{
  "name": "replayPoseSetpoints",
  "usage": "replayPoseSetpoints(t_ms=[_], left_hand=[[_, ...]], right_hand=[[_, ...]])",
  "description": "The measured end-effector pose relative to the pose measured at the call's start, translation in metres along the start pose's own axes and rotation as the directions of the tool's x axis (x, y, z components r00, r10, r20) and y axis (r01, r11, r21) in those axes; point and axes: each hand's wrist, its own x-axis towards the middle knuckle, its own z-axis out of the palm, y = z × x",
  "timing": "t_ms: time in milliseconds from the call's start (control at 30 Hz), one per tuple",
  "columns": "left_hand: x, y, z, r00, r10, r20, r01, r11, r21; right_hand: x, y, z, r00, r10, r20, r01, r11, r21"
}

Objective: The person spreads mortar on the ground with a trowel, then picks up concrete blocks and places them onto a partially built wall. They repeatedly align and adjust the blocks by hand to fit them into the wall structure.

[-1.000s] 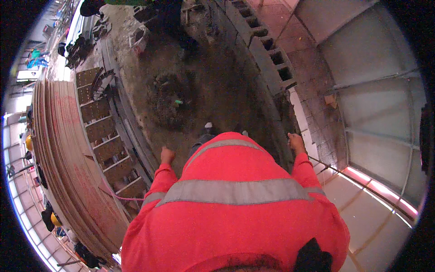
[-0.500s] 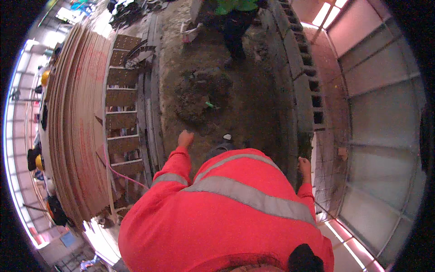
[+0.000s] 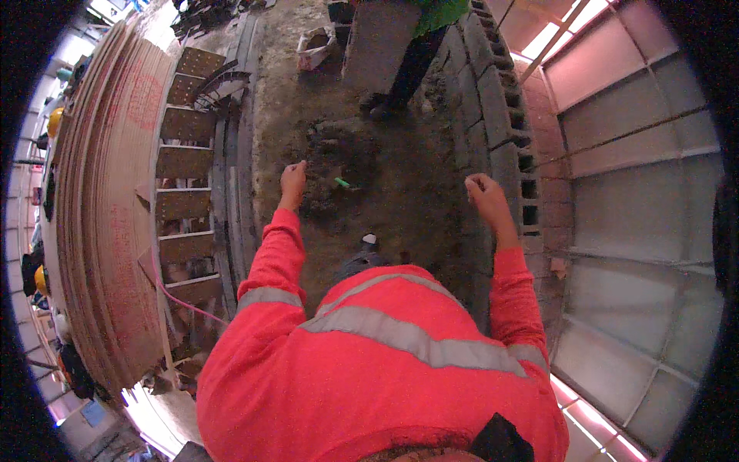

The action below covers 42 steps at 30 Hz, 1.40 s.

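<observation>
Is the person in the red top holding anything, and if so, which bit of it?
Nothing shows in the left hand or the right hand. Both look curled in mid-air, so something tiny inside can't be ruled out.

Co-worker (image 3: 416,68) — cropped above, small green object (image 3: 342,182) — indistinct

Two hands (image 3: 292,186), one small green object (image 3: 342,182), one whitish bag (image 3: 314,57)
</observation>
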Motion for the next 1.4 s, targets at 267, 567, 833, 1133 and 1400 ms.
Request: replayPoseSetpoints(t_ms=[267,567,833,1133,1400], left_hand=[[0.005,0.069,0.038,0.996,-0.065,0.054,0.081,0.906,-0.416],[0.056,0.238,0.083,0.939,0.172,0.298,0.183,0.482,-0.857],[0.1,0.429,0.131,0.679,0.649,0.343,0.067,0.411,-0.909],[0.069,0.453,0.242,0.611,0.61,0.503,0.143,0.541,-0.829],[-0.007,0.405,0.246,0.677,0.577,0.456,0.046,0.586,-0.809]], right_hand=[[0.054,-0.058,0.001,0.992,-0.089,-0.091,0.084,0.995,-0.056],[0.048,-0.074,0.016,0.929,0.274,-0.25,-0.008,0.69,0.724],[0.045,-0.085,-0.009,0.878,0.306,-0.368,0.26,0.34,0.904],[0.045,0.046,-0.001,0.641,0.429,-0.637,0.023,0.818,0.574],[-0.067,0.033,-0.011,0.585,0.621,-0.522,0.105,0.58,0.808]])
